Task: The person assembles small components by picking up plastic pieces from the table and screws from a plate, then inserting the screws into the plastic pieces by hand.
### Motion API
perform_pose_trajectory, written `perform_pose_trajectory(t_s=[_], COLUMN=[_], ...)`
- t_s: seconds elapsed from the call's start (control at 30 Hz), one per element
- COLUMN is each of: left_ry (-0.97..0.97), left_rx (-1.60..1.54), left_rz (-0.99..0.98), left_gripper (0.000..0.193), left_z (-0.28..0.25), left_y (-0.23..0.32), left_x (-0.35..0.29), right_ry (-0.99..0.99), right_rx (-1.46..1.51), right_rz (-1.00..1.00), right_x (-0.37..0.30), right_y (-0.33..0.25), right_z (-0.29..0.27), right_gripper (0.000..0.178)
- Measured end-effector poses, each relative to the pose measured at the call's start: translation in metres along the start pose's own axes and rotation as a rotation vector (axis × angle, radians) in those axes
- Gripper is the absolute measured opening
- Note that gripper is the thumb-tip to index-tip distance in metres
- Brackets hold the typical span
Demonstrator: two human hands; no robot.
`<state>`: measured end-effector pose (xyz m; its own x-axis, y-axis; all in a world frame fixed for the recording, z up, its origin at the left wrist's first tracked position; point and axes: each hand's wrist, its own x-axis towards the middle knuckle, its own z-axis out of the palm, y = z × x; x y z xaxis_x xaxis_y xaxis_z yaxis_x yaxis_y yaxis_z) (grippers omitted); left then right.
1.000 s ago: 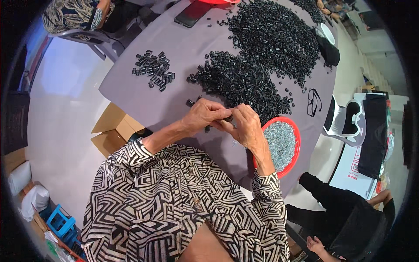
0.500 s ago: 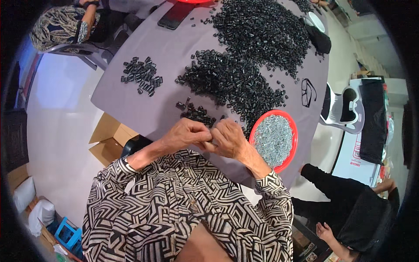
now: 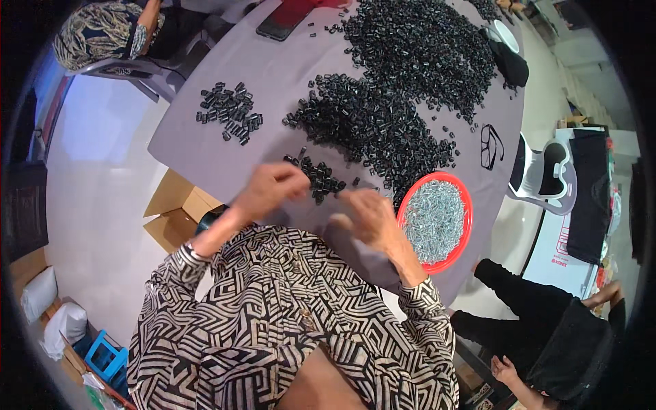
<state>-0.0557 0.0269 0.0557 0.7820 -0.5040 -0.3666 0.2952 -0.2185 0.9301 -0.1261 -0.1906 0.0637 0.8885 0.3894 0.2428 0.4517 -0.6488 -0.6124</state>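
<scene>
The right hand [image 3: 372, 213] is spread, thumb apart; the left hand [image 3: 275, 190] is curled, too blurred to tell whether it pinches anything. Between them lies the small black pile [image 3: 321, 179], with the red bowl [image 3: 469, 215] of pins [image 3: 435, 222] beside the right, probably for easy reach. Beyond, the heap [image 3: 424, 58] bars the way; the phone [image 3: 281, 24] lies past the left.

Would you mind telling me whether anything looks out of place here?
Only mildly: the glasses lie loose on the table, right of the black heap, an odd personal item among work parts. Nothing looks damaged.
</scene>
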Motion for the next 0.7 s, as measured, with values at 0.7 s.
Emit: perform_pose_trajectory(t_s=[0.7], left_ry=[0.715], left_rx=[0.974], left_rz=[0.469], left_gripper=[0.022], left_z=[-0.072], left_y=[-0.011], left_x=[0.037], right_ry=[0.011], right_rx=[-0.272], right_rz=[0.391], right_x=[-0.002], right_y=[0.062], right_z=[-0.011], right_gripper=[0.012])
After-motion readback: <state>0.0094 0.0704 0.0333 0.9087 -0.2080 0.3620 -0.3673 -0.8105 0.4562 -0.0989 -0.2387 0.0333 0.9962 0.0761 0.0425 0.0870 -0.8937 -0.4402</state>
